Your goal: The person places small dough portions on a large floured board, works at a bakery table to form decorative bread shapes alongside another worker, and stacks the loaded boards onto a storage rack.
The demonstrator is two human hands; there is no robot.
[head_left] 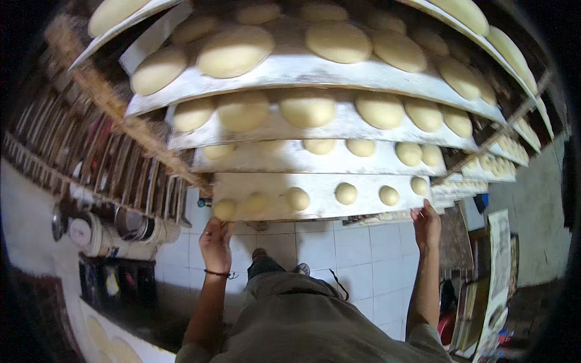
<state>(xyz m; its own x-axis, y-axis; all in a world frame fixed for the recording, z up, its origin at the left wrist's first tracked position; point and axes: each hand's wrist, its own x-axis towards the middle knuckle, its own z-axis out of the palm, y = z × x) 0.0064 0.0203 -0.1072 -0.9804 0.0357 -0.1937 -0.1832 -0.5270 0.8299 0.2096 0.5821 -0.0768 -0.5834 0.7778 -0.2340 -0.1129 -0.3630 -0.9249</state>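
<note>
Both hands grip the near edge of a floured white board (321, 209) carrying dough balls (346, 193), the lowest in a rack stack. Left hand (216, 241) clasps its left corner, right hand (426, 225) its right corner, above a white tiled floor (363, 254).

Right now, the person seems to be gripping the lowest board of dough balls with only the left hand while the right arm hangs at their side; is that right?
Not quite. Both hands are on the lowest board of dough balls: the left hand holds its near-left corner, and the right hand is raised with its fingers on the near-right corner, not hanging down. The head view shows this.
</note>
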